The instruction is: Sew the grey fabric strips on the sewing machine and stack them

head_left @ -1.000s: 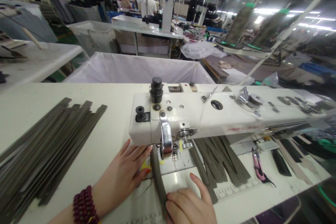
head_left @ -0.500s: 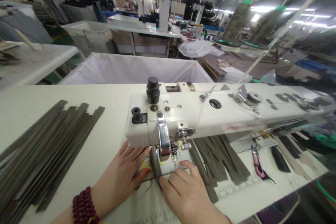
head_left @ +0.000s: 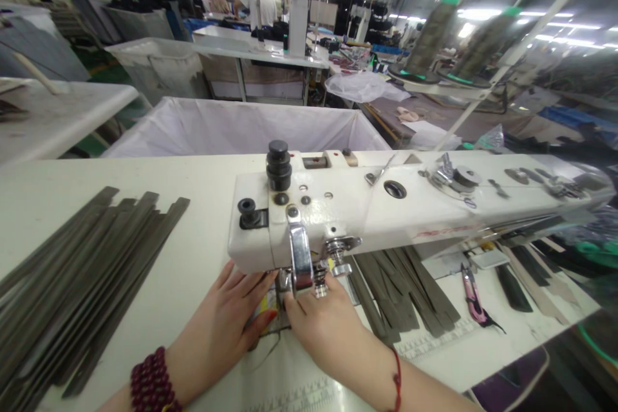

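My left hand lies flat beside the needle area of a white sewing machine, fingers stretched out and their tips under the machine's head. My right hand is closed at the presser foot, its fingertips partly behind the chrome lever. A grey-brown strip runs between the two hands, mostly covered by the right one. A loose thread trails over the table near my left thumb.
Grey-brown strips are piled on the left, with more strips under the machine arm. A pink-handled cutting tool lies at right. Measuring tape runs along the front. Behind the table stands a white-lined bin; a person works farther back.
My right hand has moved forward toward the presser foot, covering more of the strip, and its raised index finger has come down. My left hand stays nearly in place.
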